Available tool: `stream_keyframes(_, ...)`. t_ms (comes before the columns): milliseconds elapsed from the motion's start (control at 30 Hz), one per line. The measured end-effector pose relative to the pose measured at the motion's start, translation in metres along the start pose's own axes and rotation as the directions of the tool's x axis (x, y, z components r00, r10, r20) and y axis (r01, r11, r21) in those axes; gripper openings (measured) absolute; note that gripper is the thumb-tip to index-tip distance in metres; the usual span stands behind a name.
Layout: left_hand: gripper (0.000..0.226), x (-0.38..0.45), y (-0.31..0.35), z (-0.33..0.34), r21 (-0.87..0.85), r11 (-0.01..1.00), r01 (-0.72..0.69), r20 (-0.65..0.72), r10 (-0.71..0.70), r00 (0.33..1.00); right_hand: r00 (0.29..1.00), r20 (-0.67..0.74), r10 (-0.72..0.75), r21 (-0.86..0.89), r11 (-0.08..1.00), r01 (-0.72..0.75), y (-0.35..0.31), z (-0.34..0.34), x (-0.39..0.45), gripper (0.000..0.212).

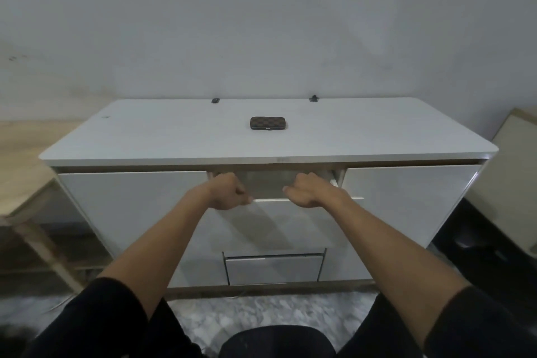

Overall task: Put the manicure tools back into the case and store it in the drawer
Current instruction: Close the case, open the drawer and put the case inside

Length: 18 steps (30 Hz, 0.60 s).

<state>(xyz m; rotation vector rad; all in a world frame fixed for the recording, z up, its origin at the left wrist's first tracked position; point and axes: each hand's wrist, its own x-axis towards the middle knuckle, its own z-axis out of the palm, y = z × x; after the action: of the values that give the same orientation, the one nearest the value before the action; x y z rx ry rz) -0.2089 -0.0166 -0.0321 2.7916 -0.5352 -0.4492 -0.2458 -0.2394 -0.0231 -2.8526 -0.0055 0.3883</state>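
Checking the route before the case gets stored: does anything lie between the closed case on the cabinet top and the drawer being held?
Nothing visible does. The checkered case lies alone on the cabinet top, and the drawer below it is part open, gripped by the left hand and right hand.

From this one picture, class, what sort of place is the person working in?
Probably a plain room at home, such as a bedroom or study. A white cabinet stands against a bare wall, both hands grip its top drawer, and a closed checkered case lies on top.
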Motion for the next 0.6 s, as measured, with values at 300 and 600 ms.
stream_keyframes(300,0.039,-0.024,0.015,-0.009,-0.107,0.971,0.212,0.436,-0.145,0.888,0.878,0.469,0.095,0.009,0.994,-0.112,-0.018,-0.007,-0.017,0.039)
stream_keyframes(600,0.054,-0.026,0.018,0.0,-0.124,0.94,0.318,0.572,-0.193,0.797,0.846,0.513,0.148,-0.061,0.989,-0.136,-0.023,-0.001,-0.026,0.043)
